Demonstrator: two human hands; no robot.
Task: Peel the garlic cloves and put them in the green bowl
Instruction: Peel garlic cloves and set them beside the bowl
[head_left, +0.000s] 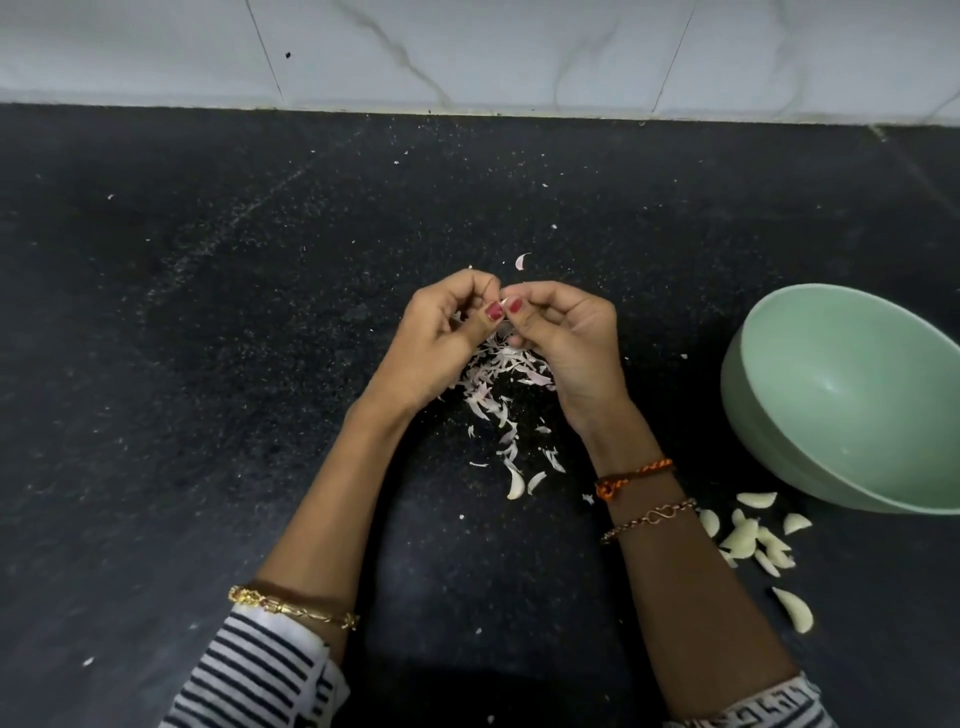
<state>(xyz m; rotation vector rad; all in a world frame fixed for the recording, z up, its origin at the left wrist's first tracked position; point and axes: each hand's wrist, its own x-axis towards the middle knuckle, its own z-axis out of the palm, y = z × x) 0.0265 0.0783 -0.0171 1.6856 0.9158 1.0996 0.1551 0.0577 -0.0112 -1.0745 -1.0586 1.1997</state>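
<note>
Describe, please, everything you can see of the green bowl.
The bowl is pale mint green, smooth and matte, apparently plastic or melamine, round and deep with a thick rim. It stands on the dark counter at the right, partly cut off by the picture's edge. Its visible inside holds nothing. Peeled cloves lie on the counter just in front of it, apart from it. Neither of the hands touches it.

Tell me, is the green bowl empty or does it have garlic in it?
Empty: the green bowl's visible inside is bare. The peeled cloves lie on the counter beside it.
</note>
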